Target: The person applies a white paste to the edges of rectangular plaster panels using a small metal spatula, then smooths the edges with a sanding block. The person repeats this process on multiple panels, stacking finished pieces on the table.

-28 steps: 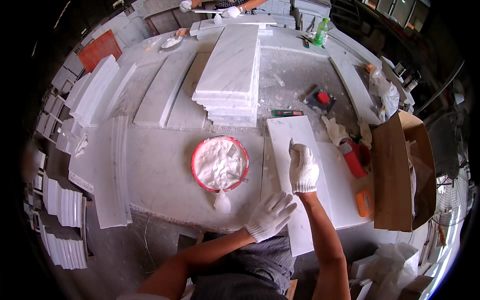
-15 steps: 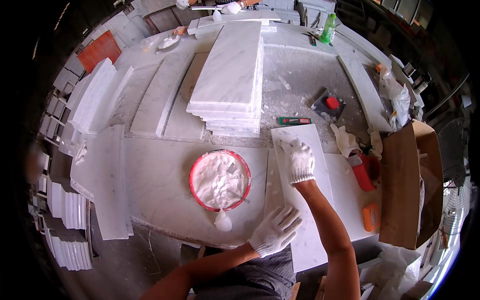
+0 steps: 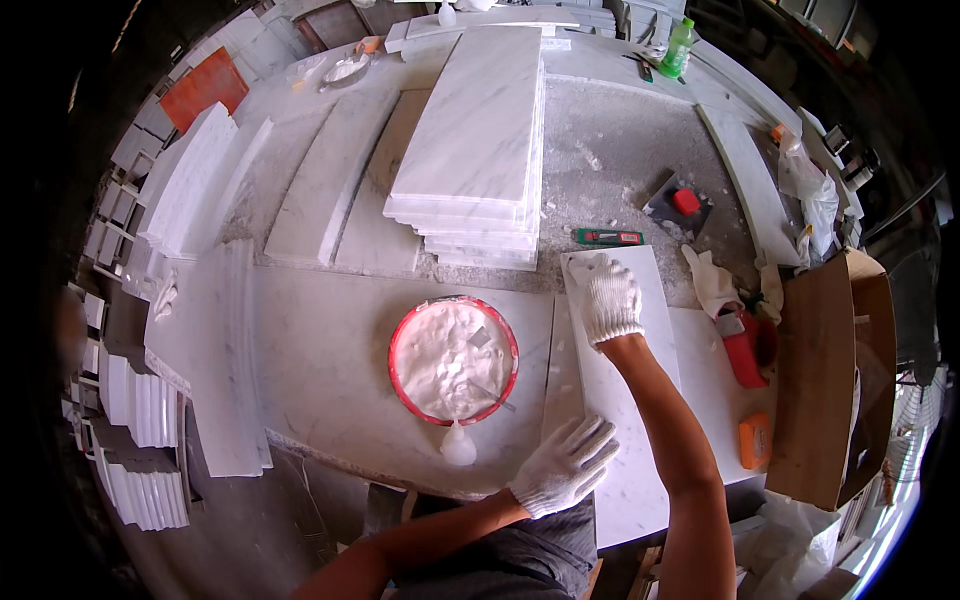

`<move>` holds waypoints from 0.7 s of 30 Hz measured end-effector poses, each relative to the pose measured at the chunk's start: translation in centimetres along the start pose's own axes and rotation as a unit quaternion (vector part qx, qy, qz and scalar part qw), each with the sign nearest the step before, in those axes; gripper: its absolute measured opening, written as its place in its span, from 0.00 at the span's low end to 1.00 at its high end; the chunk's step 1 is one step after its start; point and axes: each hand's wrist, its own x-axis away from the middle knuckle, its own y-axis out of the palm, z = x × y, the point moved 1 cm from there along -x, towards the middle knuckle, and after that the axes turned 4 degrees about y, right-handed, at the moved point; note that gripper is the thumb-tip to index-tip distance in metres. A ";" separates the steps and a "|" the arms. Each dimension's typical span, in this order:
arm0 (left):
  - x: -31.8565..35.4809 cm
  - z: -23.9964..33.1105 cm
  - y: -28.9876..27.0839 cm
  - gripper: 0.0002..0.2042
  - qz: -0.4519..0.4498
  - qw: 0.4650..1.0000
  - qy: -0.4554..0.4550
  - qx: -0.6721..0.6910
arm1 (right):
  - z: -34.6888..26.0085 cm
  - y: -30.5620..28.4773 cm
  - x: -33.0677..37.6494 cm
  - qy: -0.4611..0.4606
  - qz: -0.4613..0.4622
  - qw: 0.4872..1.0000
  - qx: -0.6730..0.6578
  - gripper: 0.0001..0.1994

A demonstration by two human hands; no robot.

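A pale marble slab lies lengthwise in front of me, its near end jutting past the table edge. My right hand, in a white knit glove, presses on the slab's far part with curled fingers; whatever is under them is hidden. Also gloved, my left hand rests flat at the slab's near left edge, fingers stretched out. To their left stands a red-rimmed tub of white paste with scraper blades stuck in it. A small white squeeze bottle sits against its near side.
Beyond the slab lie a green utility knife and a dark plate with a red knob. A tall stack of marble slabs stands centre. At right are a red tape dispenser, an orange box and a cardboard carton.
My right hand has slid slightly toward the slab's far end. My left hand stays on the near edge. The whole view has shifted a little, and another person's gloved hands have mostly left the top.
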 end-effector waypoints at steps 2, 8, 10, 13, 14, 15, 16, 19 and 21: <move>-0.1 0.0 -0.1 0.19 -0.001 1.000 0.001 0.004 | -0.2 0.1 -1.0 0.009 -0.017 0.999 0.026 0.09; 0.0 0.2 0.0 0.18 0.018 1.000 0.015 -0.004 | -0.4 -0.2 -1.3 0.011 0.002 1.000 0.020 0.10; 0.0 0.3 0.0 0.17 0.032 0.999 0.023 -0.010 | -0.4 -0.8 0.8 0.022 0.006 1.000 -0.010 0.11; 0.0 0.5 -0.3 0.16 0.054 0.998 0.020 -0.012 | -2.9 -3.1 4.4 0.058 -0.029 0.997 -0.042 0.10; 0.2 0.5 -0.2 0.16 0.053 0.998 0.034 -0.014 | -3.6 -4.2 5.8 0.074 -0.059 0.994 -0.055 0.09; 0.4 0.4 0.1 0.15 0.052 0.997 0.049 -0.015 | -3.5 -2.8 7.1 0.072 -0.079 0.989 -0.103 0.11; 0.8 0.3 0.5 0.14 0.051 0.997 0.063 -0.018 | -3.9 -2.8 8.1 0.076 -0.076 0.982 -0.158 0.12; 1.8 0.4 1.2 0.11 0.063 0.994 0.088 -0.008 | -5.6 -3.2 10.1 0.059 -0.046 0.960 -0.268 0.18; 1.5 0.8 1.2 0.09 0.108 0.987 0.112 -0.033 | -6.3 -4.1 10.7 0.069 -0.012 0.950 -0.304 0.18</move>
